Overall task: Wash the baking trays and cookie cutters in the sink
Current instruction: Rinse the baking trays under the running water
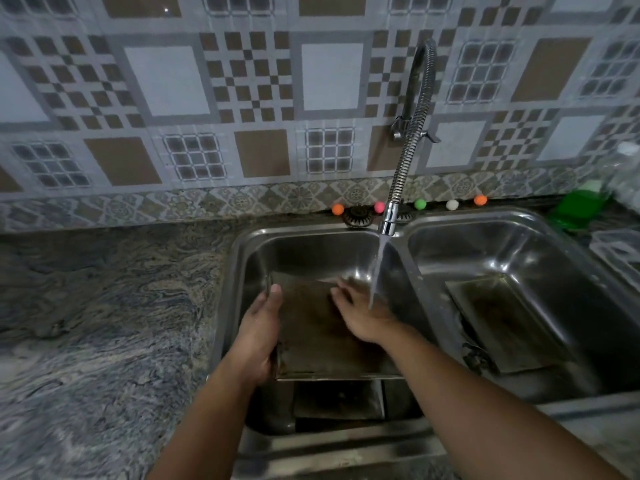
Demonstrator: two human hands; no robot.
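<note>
A dark, stained baking tray [311, 344] is held tilted over the left basin of a steel double sink [242, 258]. My left hand [259, 330] grips the tray's left edge, thumb on top. My right hand [360, 313] lies flat on the tray's surface with fingers spread, under the water running from the flexible tap [388, 223]. Another tray [339, 400] lies below in the same basin. A third tray [505, 323] rests tilted in the right basin. No cookie cutters are visible.
A marbled stone counter [104, 323] stretches to the left. Small coloured balls [337, 209] line the sink's back ledge. A green soap bottle [578, 206] and a clear rack [620, 251] stand at the right. A patterned tiled wall is behind.
</note>
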